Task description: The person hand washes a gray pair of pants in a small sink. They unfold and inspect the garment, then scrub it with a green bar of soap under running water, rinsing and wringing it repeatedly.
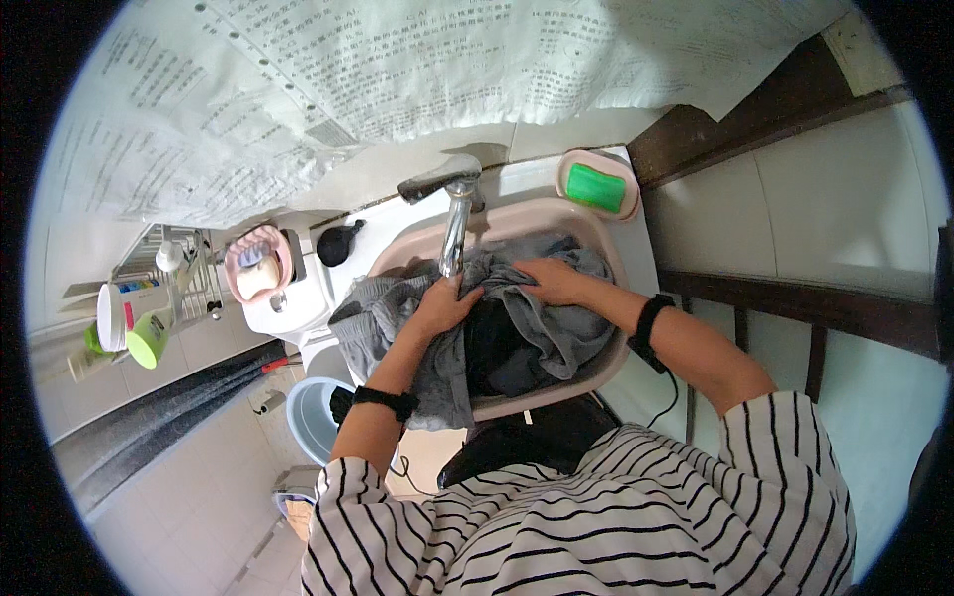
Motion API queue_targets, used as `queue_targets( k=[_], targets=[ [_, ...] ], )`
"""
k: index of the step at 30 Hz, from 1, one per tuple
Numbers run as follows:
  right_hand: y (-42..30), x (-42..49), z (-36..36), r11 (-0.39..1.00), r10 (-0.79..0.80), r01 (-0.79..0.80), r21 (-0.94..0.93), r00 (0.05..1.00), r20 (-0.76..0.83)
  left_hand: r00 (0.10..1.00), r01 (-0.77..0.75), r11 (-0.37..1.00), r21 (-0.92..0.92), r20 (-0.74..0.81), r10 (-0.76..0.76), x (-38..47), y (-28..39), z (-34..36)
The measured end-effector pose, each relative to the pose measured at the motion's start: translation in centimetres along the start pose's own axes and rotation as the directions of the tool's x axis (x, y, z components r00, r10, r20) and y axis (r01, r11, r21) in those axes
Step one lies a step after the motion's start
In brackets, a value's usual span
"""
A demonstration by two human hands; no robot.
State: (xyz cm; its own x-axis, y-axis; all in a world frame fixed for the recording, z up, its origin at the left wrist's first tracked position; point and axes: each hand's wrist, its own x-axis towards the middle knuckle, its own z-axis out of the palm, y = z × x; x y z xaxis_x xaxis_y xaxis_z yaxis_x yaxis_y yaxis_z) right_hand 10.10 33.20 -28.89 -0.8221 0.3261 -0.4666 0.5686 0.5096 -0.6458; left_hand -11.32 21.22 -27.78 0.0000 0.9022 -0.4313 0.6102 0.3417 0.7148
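Observation:
A grey garment lies bunched in a pink basin. One ribbed end of it drapes over the basin's left rim, and dark, wet-looking cloth shows in the middle. My left hand grips the garment just below the spout of a chrome faucet; its fingertips are partly hidden. To the right of the spout, my right hand holds a fold of the same garment, fingers pressed into it. Whether water is running cannot be made out.
A green soap bar rests in a pink dish at the back right. Behind the faucet hangs a printed sheet. A black round object, a toilet tank with a soap dish, a wire rack and a blue bucket are leftward.

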Motion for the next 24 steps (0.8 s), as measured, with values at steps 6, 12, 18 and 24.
queue_targets(
  k=[6, 12, 18, 24],
  targets=[
    [3.4, 5.2, 1.8, 0.988, 0.15, -0.151, -0.018, 0.95, 0.273, 0.981, -0.014, 0.991, -0.136, -0.194, -0.013, 3.2, -3.9, 2.7],
    [0.5, 2.4, -1.4, 0.956, 0.258, -0.276, 0.105, 0.953, 0.159, 0.924, 0.373, 0.918, -0.138, -0.041, -0.381, 2.6, -2.6, 2.7],
    [-5.1, 3.0, -5.7, 0.972, 0.189, -0.162, -0.172, 0.97, 0.152, 0.929, 0.307, 0.923, -0.234, -0.138, -0.344, 2.0, -0.9, 1.3],
    [-4.3, -4.0, -8.6, 0.947, -0.01, 0.033, -0.319, 0.997, 0.072, 0.966, 0.179, 0.832, -0.525, -0.067, -0.25, -1.0, -0.8, -2.9]
  ],
)
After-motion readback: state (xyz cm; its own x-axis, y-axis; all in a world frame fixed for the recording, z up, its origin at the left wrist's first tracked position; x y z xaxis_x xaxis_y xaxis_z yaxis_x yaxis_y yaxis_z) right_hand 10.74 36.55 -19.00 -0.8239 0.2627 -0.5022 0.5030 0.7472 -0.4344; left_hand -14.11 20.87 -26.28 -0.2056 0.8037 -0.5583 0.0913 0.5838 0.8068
